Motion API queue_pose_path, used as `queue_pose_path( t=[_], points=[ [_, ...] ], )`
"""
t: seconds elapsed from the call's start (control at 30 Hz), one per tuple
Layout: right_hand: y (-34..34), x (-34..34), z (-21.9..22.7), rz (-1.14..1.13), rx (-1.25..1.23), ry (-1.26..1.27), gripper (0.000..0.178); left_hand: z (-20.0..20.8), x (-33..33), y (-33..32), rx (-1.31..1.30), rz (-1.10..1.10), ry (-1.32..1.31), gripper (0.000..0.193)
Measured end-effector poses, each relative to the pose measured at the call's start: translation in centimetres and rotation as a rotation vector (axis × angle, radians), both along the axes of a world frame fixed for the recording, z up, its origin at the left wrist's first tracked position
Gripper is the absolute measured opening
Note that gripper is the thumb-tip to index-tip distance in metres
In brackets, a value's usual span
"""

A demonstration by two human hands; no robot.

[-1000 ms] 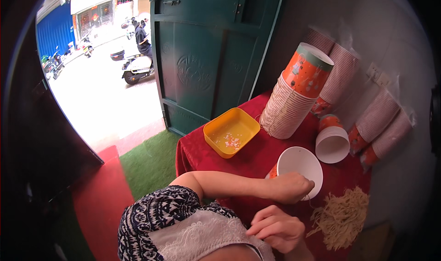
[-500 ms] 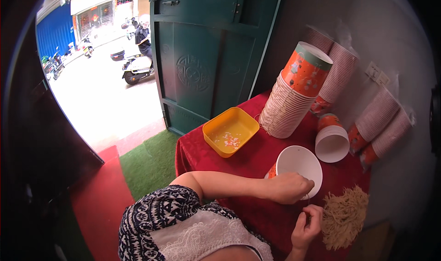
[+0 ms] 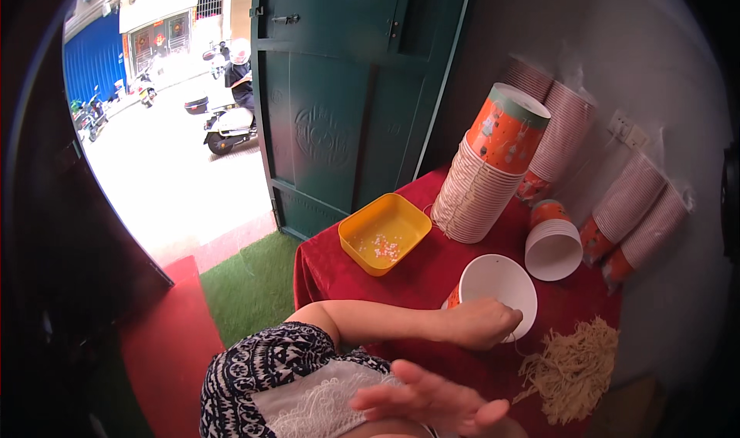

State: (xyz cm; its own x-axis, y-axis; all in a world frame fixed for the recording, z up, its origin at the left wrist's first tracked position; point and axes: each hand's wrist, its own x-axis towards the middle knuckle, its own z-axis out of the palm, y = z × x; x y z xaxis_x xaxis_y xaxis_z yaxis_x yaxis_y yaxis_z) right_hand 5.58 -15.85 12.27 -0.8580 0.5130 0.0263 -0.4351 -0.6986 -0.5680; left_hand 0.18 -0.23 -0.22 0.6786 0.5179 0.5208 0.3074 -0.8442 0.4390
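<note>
A paper bucket (image 3: 505,284), orange outside and white inside, lies tilted on the table with its mouth toward me. My left hand (image 3: 482,322) is closed at its near rim, fingers curled over the opening. A thin beige cord (image 3: 519,346) hangs from those fingertips. Lower down, near my lap, my right hand (image 3: 432,399) is open with its fingers spread, holding nothing and apart from the bucket. To the right of the bucket lies a tangled pile of beige cords (image 3: 578,372).
A yellow tray (image 3: 370,262) with small white and orange bits sits on the red tablecloth (image 3: 331,272). Behind stand a tall bucket stack (image 3: 482,187), a short lying stack (image 3: 553,245) and bagged stacks (image 3: 632,199) against the wall. A green door (image 3: 331,129) stands beyond.
My right hand has moved down and left from beside the cord pile, and its fingers have spread. My left hand stays at the bucket's rim. The view has tilted slightly upward.
</note>
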Motion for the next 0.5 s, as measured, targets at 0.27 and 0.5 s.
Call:
queue_pose_path(
  t=[0.27,0.5],
  points=[
    [1.4,-0.3,0.2,0.015,0.163,0.028,0.021,0.2,0.1,0.0,-0.066,-0.004,0.008,0.014],
    [1.4,-0.2,-0.2,0.039,0.252,0.047,0.028,0.4,-0.2,0.0,-0.078,-0.011,-0.011,0.015]
  ],
)
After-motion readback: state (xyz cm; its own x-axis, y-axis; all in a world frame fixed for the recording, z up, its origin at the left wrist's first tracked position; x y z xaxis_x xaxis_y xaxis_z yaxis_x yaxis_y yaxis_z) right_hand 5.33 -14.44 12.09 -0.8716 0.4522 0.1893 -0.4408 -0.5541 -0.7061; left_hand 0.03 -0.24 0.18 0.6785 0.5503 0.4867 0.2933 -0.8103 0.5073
